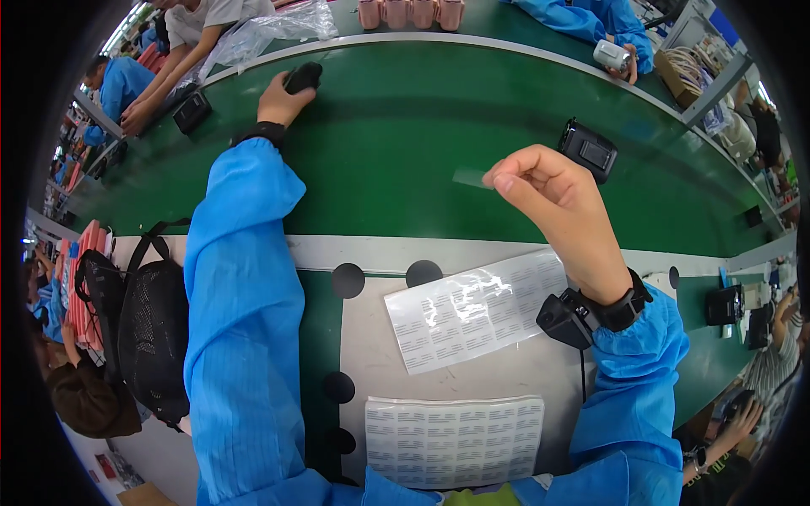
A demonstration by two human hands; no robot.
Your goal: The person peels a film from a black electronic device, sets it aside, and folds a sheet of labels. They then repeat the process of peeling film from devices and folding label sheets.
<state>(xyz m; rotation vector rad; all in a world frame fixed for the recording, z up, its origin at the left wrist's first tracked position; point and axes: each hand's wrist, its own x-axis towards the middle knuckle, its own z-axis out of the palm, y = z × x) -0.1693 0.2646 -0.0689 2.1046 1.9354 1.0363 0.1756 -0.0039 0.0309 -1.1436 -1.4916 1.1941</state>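
Pinching a clear strip (469,179), the right hand (561,198) hovers, left hand (280,102) gripping a device (304,78), a black bag (154,333) hiding its contents.

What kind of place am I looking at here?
Probably a factory assembly line: a long green belt-like surface, a co-worker's blue sleeve at its far side, and a sheet of small labels near the person.

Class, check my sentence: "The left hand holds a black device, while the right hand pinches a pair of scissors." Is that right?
Not quite: the right hand pinches a small translucent strip, not scissors, as the head view shows. The left hand does hold a black device.
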